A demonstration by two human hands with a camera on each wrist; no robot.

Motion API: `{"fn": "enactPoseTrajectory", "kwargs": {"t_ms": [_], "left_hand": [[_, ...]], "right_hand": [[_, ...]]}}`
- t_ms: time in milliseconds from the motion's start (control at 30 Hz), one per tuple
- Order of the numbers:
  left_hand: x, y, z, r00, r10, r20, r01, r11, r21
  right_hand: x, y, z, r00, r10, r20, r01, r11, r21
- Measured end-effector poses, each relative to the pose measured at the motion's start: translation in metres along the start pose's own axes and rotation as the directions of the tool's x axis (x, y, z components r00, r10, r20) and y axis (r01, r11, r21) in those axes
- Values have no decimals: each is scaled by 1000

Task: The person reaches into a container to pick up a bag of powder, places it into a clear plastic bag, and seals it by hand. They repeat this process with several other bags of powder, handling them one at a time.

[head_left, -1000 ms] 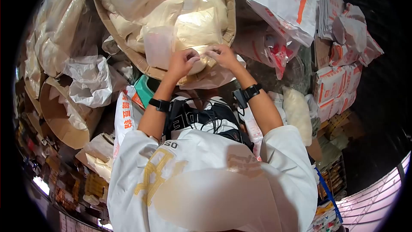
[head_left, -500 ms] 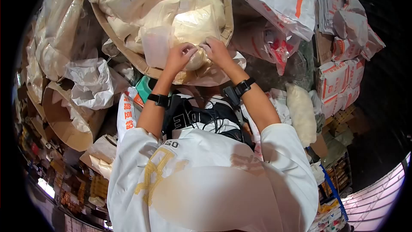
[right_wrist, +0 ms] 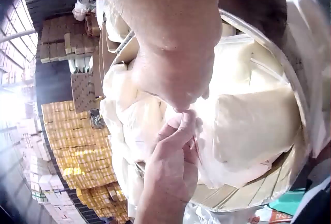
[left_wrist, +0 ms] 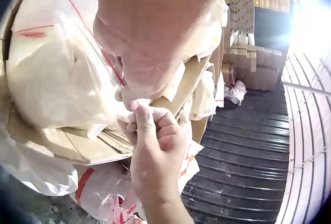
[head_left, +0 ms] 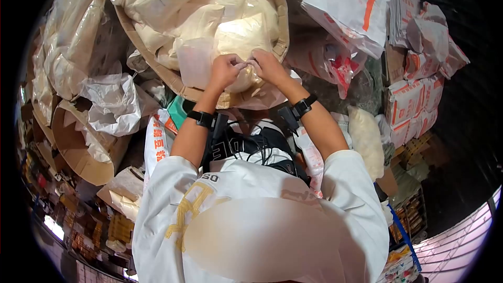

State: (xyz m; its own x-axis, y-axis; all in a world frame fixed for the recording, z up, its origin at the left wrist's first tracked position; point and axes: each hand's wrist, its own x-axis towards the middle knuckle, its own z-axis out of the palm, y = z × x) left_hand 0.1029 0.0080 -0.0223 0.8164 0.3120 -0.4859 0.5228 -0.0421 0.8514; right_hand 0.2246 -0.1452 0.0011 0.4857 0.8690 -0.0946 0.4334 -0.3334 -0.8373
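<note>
Both hands meet over a clear resealable bag of cream-coloured powder at the near edge of a large round cardboard drum. My left hand pinches the bag's top edge between thumb and fingers. Right beside it, my right hand pinches the same edge, fingertips nearly meeting the left ones. In the left wrist view a red seal line runs along the bag up to the fingers. The bag's full body hangs below the hands in the right wrist view. A flat translucent bag lies left of the hands.
More powder-filled bags fill the drum. White sacks with red print stand at the right, and packed sacks are stacked farther over. A cardboard container and crumpled white plastic sit at the left, near a green object.
The hands, a little apart at first, have come together along the bag's top edge. The bag stays at the drum's near edge; the head view has shifted slightly.
</note>
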Motion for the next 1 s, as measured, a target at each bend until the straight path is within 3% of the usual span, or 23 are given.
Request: {"fn": "enactPoseTrajectory", "kwargs": {"t_ms": [200, 667, 867, 1000], "left_hand": [[-14, 16, -11, 996, 62, -66, -53, 991, 124], [-63, -44, -62, 987, 61, -150, -38, 987, 154], [-65, -53, -71, 958, 267, -107, -204, 892, 403], [-52, -60, -87, 941, 337, 38, -320, 844, 431]], "right_hand": [[4, -6, -1, 1000, 5, -3, -5, 1000, 2], [22, -12, 3, 998, 19, 63, -19, 1000, 5], [23, -7, -1, 996, 28, 83, -27, 1000, -16], [27, -1, -3, 995, 34, 90, -28, 997, -69]]}}
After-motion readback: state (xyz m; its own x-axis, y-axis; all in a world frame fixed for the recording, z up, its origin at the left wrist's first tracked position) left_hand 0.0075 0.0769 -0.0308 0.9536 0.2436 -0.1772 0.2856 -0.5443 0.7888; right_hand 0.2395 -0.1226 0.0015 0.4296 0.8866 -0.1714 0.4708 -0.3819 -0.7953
